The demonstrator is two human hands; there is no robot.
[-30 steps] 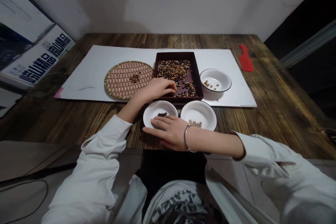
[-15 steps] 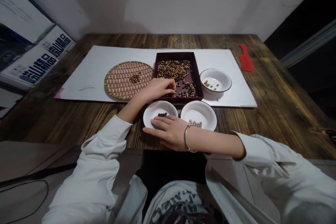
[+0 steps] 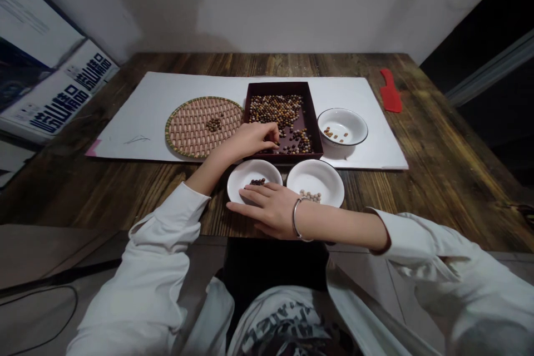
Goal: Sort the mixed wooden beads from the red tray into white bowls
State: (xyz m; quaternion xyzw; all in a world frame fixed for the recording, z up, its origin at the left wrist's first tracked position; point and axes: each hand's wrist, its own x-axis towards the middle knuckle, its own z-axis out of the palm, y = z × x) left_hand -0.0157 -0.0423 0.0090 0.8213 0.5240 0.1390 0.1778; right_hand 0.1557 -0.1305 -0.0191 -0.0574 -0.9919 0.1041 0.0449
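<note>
Left hand point(image 3: 250, 142) reaches into the near left corner of a dark red tray point(image 3: 311, 117), fingertips drawn together among the mixed beads point(image 3: 277, 111); whether a bead is pinched between them cannot be told. Right hand point(image 3: 267, 208) lies flat with fingers spread and loose, resting on the near rim of a small white dish point(image 3: 240, 175) that holds a few dark beads point(image 3: 257, 182).

From largest to smallest: a wooden desk point(image 3: 438, 167) carries a white sheet point(image 3: 146, 111). On the sheet sit a round woven tray point(image 3: 187, 128) (a small heap of brown beads near its middle), the dark red tray just beside it, and a white bowl point(image 3: 354, 122) with a few orange-brown pieces. A second small white dish point(image 3: 323, 175) with pale beads sits just right of the first. A red comb point(image 3: 390, 92) lies well apart at the far right.
</note>
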